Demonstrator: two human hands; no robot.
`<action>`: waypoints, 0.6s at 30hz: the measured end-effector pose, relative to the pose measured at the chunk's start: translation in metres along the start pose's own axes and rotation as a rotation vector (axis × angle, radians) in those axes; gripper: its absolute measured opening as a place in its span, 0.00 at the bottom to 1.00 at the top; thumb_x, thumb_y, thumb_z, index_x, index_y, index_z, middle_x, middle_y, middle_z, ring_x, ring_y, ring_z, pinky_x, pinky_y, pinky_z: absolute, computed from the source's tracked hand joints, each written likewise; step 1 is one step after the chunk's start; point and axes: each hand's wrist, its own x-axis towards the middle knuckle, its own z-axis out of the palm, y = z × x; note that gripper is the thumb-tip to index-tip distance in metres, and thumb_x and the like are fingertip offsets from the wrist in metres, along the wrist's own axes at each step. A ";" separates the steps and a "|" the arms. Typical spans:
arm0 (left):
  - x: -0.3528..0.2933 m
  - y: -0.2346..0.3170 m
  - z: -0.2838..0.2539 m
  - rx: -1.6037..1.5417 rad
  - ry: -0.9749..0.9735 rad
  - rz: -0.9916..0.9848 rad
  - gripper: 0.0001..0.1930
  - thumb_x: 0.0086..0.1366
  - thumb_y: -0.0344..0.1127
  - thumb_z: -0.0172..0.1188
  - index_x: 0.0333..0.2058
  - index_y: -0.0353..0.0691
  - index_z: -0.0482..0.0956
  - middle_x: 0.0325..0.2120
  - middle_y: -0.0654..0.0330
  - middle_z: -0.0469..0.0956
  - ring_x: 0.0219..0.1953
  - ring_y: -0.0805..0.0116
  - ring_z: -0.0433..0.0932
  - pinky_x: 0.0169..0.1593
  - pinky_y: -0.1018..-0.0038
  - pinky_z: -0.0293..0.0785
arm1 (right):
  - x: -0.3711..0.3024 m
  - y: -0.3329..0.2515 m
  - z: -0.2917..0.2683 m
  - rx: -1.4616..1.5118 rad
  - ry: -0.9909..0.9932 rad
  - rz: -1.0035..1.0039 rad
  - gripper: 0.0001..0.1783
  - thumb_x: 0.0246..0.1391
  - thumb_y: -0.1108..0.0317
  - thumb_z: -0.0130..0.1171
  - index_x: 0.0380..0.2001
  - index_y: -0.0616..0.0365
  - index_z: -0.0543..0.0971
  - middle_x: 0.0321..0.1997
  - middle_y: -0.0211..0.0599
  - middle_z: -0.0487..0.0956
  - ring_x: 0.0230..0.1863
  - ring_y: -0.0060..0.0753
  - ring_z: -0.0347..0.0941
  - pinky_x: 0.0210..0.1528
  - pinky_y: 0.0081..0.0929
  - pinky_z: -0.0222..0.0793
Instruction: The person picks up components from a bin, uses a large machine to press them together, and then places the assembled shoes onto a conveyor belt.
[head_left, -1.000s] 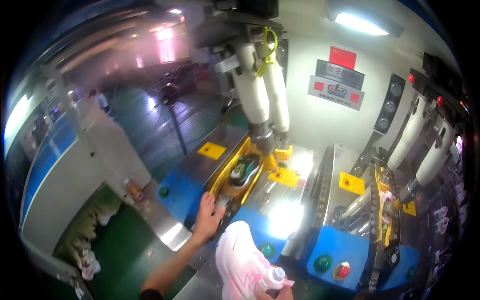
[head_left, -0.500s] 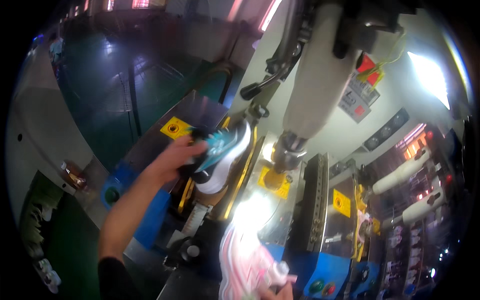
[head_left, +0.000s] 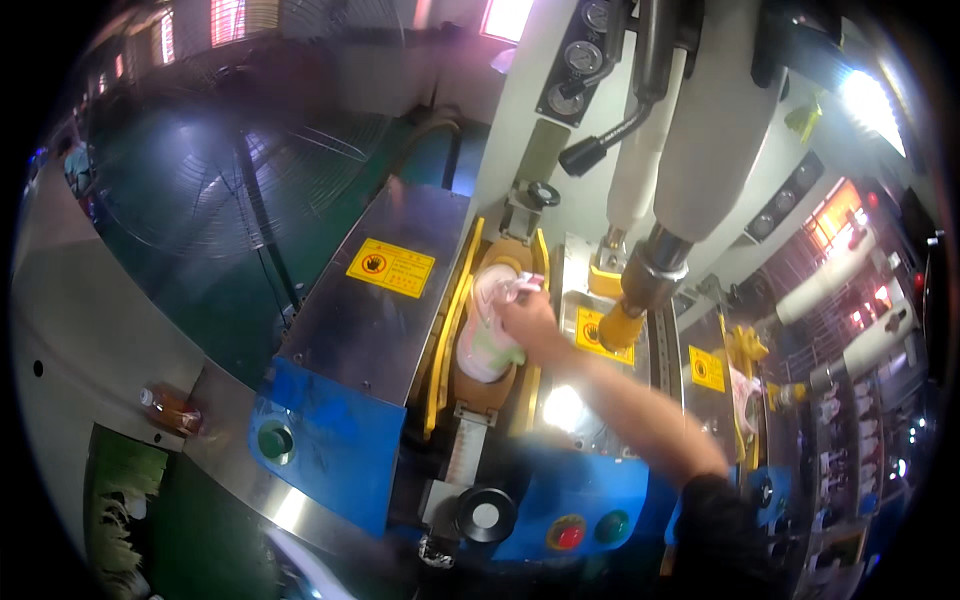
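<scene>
A pink and white shoe (head_left: 482, 345) rests in the press bed between two yellow side pads (head_left: 452, 350). My right hand (head_left: 528, 318) is closed on its upper edge, around the collar or tongue; the fingers partly cover that area. My right forearm reaches in from the lower right. At the bottom edge shows a blurred whitish shape (head_left: 305, 568), possibly part of a shoe sole. My left hand is out of sight.
A thick press arm with a yellow tip (head_left: 622, 325) hangs right of the bed. In front sit a black knob (head_left: 486, 514), a red button (head_left: 567, 535) and green buttons (head_left: 276, 441). A bottle (head_left: 172, 410) lies at left; a large fan (head_left: 240, 170) stands behind.
The teal and black shoe has left the press bed with my left hand, which has gone out of view. My right hand has brought the pink shoe up from the lower edge into the bed.
</scene>
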 end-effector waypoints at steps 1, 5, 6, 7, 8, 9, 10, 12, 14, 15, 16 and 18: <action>-0.012 -0.015 -0.009 0.139 0.167 -0.066 0.26 0.64 0.45 0.54 0.58 0.42 0.63 0.56 0.52 0.64 0.56 0.51 0.65 0.54 0.54 0.68 | -0.008 -0.037 -0.016 0.015 -0.278 0.139 0.28 0.47 0.59 0.60 0.42 0.74 0.67 0.33 0.52 0.78 0.37 0.41 0.78 0.39 0.33 0.74; -0.062 -0.088 -0.010 1.054 -0.099 0.229 0.28 0.61 0.38 0.60 0.56 0.30 0.62 0.47 0.50 0.73 0.45 0.57 0.72 0.49 0.66 0.68 | -0.013 0.005 -0.006 -0.106 -0.021 -0.191 0.28 0.47 0.62 0.59 0.42 0.74 0.62 0.36 0.59 0.72 0.32 0.52 0.76 0.36 0.40 0.73; -0.058 -0.126 -0.033 1.031 -0.227 -0.040 0.30 0.61 0.40 0.61 0.55 0.29 0.62 0.48 0.50 0.72 0.47 0.58 0.71 0.50 0.65 0.67 | -0.028 0.016 0.014 -0.356 0.318 -0.321 0.29 0.48 0.63 0.56 0.45 0.74 0.58 0.38 0.63 0.67 0.32 0.60 0.73 0.38 0.47 0.72; -0.064 -0.142 -0.033 0.968 -0.345 0.004 0.33 0.60 0.42 0.62 0.57 0.30 0.60 0.51 0.48 0.69 0.50 0.58 0.69 0.53 0.66 0.65 | -0.036 0.011 0.031 -0.324 0.302 -0.276 0.29 0.49 0.63 0.55 0.46 0.74 0.56 0.41 0.65 0.64 0.33 0.61 0.72 0.39 0.49 0.71; -0.070 -0.156 -0.027 0.821 -0.442 -0.109 0.32 0.60 0.41 0.61 0.58 0.32 0.60 0.51 0.44 0.69 0.53 0.52 0.68 0.55 0.63 0.64 | -0.038 0.001 0.035 -0.291 0.285 -0.238 0.29 0.49 0.64 0.54 0.47 0.73 0.55 0.43 0.66 0.62 0.34 0.62 0.71 0.41 0.51 0.70; -0.089 -0.154 -0.009 1.129 -0.383 0.122 0.34 0.58 0.40 0.60 0.60 0.33 0.57 0.52 0.39 0.67 0.55 0.44 0.66 0.57 0.58 0.62 | -0.047 -0.018 0.030 -0.243 0.051 -0.092 0.36 0.50 0.56 0.55 0.52 0.70 0.52 0.51 0.69 0.57 0.48 0.66 0.67 0.52 0.47 0.65; -0.089 -0.182 -0.036 0.961 -0.333 0.073 0.35 0.57 0.38 0.57 0.61 0.34 0.55 0.54 0.36 0.64 0.58 0.40 0.62 0.59 0.56 0.59 | -0.051 -0.026 0.024 -0.228 0.074 -0.095 0.36 0.50 0.56 0.55 0.52 0.70 0.52 0.51 0.69 0.57 0.48 0.66 0.67 0.52 0.47 0.65; -0.091 -0.140 0.006 1.159 -0.506 0.094 0.39 0.55 0.37 0.61 0.62 0.35 0.54 0.57 0.38 0.61 0.60 0.42 0.60 0.61 0.59 0.59 | -0.043 -0.021 0.007 -0.287 -0.016 -0.055 0.38 0.50 0.54 0.55 0.53 0.71 0.51 0.50 0.69 0.59 0.48 0.67 0.67 0.52 0.46 0.65; -0.081 -0.121 0.027 1.094 -0.570 0.224 0.40 0.53 0.36 0.63 0.62 0.35 0.54 0.58 0.40 0.61 0.60 0.43 0.60 0.61 0.60 0.58 | -0.047 -0.025 -0.007 -0.307 -0.031 -0.079 0.39 0.50 0.52 0.56 0.53 0.73 0.55 0.51 0.68 0.61 0.50 0.64 0.67 0.53 0.44 0.65; -0.074 -0.108 0.037 1.042 -0.628 0.330 0.41 0.51 0.35 0.65 0.62 0.35 0.54 0.58 0.41 0.61 0.61 0.45 0.60 0.61 0.61 0.58 | -0.051 -0.028 -0.017 -0.314 -0.021 -0.183 0.39 0.49 0.52 0.56 0.52 0.73 0.56 0.52 0.67 0.62 0.48 0.64 0.68 0.52 0.44 0.67; -0.076 -0.090 0.057 0.968 -0.504 0.308 0.42 0.49 0.34 0.68 0.61 0.34 0.56 0.59 0.44 0.61 0.61 0.49 0.61 0.60 0.63 0.59 | -0.060 -0.025 -0.021 -0.337 -0.042 -0.285 0.38 0.48 0.52 0.57 0.50 0.74 0.57 0.53 0.66 0.62 0.47 0.64 0.70 0.50 0.43 0.69; -0.059 -0.089 0.087 0.932 -0.449 0.615 0.43 0.55 0.47 0.64 0.61 0.31 0.52 0.59 0.43 0.59 0.60 0.49 0.62 0.62 0.59 0.59 | -0.122 -0.036 -0.049 -0.270 -0.081 -0.680 0.32 0.51 0.57 0.55 0.51 0.70 0.61 0.54 0.63 0.64 0.50 0.60 0.68 0.51 0.42 0.68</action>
